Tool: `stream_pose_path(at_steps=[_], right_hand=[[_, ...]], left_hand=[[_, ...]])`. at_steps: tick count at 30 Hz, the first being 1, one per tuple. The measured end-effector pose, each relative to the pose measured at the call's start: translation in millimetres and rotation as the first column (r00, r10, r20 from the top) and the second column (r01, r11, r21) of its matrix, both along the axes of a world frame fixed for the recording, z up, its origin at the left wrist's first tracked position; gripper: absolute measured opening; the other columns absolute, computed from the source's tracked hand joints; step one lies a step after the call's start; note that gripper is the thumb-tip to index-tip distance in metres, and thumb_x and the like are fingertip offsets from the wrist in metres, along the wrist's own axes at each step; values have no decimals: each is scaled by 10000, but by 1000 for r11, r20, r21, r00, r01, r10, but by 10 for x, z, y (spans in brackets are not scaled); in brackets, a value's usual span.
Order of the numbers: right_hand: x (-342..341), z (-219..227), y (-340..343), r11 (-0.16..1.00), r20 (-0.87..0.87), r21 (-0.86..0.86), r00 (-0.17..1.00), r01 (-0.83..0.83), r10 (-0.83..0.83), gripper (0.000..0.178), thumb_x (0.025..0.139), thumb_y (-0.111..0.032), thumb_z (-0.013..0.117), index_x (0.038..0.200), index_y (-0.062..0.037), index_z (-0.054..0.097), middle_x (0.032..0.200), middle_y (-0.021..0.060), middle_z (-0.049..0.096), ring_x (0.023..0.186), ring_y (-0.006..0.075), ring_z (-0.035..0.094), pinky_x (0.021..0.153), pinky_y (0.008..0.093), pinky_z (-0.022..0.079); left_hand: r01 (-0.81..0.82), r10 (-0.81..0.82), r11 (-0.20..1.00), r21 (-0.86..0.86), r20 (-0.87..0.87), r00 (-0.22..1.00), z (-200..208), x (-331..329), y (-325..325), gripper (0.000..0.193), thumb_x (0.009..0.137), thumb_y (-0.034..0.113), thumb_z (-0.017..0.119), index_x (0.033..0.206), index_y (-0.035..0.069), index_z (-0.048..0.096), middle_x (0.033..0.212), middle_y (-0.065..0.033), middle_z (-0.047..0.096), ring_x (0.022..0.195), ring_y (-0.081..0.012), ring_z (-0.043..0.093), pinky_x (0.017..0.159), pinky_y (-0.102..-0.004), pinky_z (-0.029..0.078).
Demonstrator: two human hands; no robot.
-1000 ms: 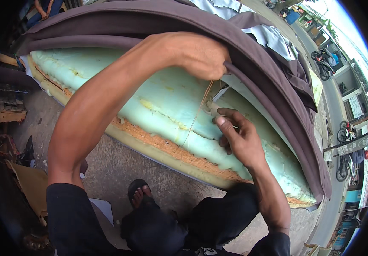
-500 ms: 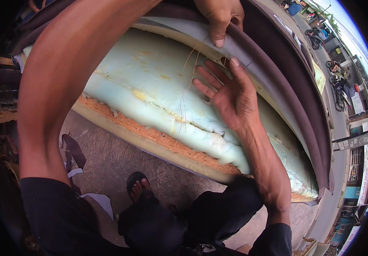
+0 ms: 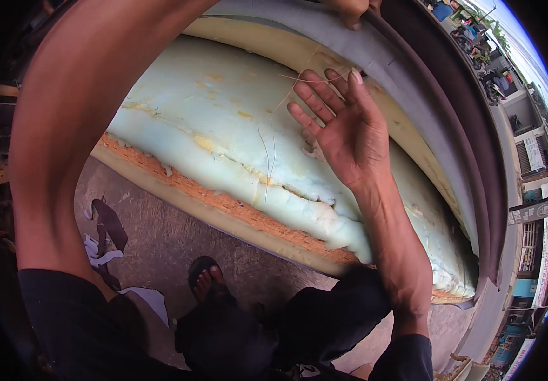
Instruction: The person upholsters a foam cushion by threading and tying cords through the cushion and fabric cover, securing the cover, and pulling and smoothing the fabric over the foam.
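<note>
At the top edge my left hand [image 3: 351, 9], partly cut off by the frame, grips the folded edge of a dark brown fabric cover [image 3: 461, 105] with a grey underside. Below it is my right hand [image 3: 356, 136], palm up, thumb and forefinger pinched together at a thin brown thread [image 3: 290, 95]. The other fingers are loosely extended. Loose thread ends hang over a pale green foam pad [image 3: 204, 101]. A long split with rough yellowish edges runs along the foam. Between foam and cover lies a yellowish foam layer [image 3: 255, 38].
An orange-brown fibrous strip [image 3: 204, 190] and a beige edge [image 3: 179, 203] run along the near side. Fabric scraps [image 3: 110, 225] lie on the concrete floor [image 3: 160, 235] near my sandalled foot [image 3: 204, 276]. Parked motorcycles [image 3: 493, 82] and shopfronts line the road at right.
My left hand has moved up, lifting the cover's edge away from the foam. My right hand stays in nearly the same place, with thread now stretched across its fingers.
</note>
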State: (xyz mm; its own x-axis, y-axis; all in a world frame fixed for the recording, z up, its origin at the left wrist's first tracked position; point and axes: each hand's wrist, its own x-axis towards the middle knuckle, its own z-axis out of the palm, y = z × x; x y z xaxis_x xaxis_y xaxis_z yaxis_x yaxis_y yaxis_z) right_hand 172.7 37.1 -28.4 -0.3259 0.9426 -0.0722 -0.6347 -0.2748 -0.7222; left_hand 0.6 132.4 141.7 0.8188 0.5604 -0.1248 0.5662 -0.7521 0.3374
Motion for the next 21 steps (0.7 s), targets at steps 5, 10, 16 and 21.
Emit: stream_pose_path(at_steps=[5, 10, 16, 21], right_hand=[[64, -105, 111, 999, 133, 34, 991, 1, -6, 274, 1000, -295, 694, 1174, -96, 621, 1256, 152, 651, 1152, 264, 635, 1091, 535, 485], [21, 110, 31, 1000, -99, 23, 995, -1, 3, 261, 1017, -311, 663, 1147, -90, 615, 1091, 86, 676, 1083, 213, 634, 1074, 518, 476], [308, -79, 250, 993, -148, 121, 989, -14, 32, 171, 1044, -231, 633, 1090, -66, 629, 735, -4, 537, 753, 160, 556, 885, 419, 538], [326, -57, 77, 947, 483, 317, 850, 55, -211, 216, 1071, -233, 612, 1120, -28, 662, 658, -34, 378, 637, 113, 445, 599, 282, 430]], left_hand=[[-107, 119, 973, 205, -46, 992, -119, 41, -27, 349, 844, 132, 616, 1128, -22, 748, 978, -263, 746, 942, -315, 707, 846, -441, 514], [-18, 26, 990, 137, -53, 998, -47, -37, -79, 389, 871, 257, 727, 1159, -3, 751, 1022, -221, 764, 960, -311, 710, 863, -434, 519], [69, -61, 994, 90, -88, 994, 20, 4, -28, 634, 804, 381, 891, 1262, -25, 723, 1122, -172, 776, 1010, -265, 709, 915, -396, 527], [-19, 32, 958, -287, 38, 999, 1, -43, 320, 548, 842, 266, 864, 1251, -69, 721, 1091, -147, 770, 965, -233, 710, 852, -370, 562]])
